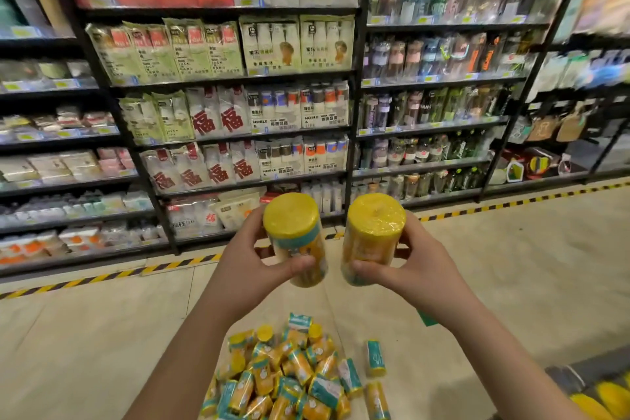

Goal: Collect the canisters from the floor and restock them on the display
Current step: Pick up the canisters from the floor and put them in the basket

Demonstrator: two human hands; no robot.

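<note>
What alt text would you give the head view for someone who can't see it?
The left hand grips one yellow-topped canister, the right hand a second canister, side by side before stocked shelves. A heap of canisters lies on the floor below.

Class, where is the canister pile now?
In the head view, the canister pile lies on the floor at bottom centre, below the left hand and right hand.

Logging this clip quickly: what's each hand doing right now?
Left hand: holding a yellow-lidded canister.
Right hand: holding a second canister.
</note>
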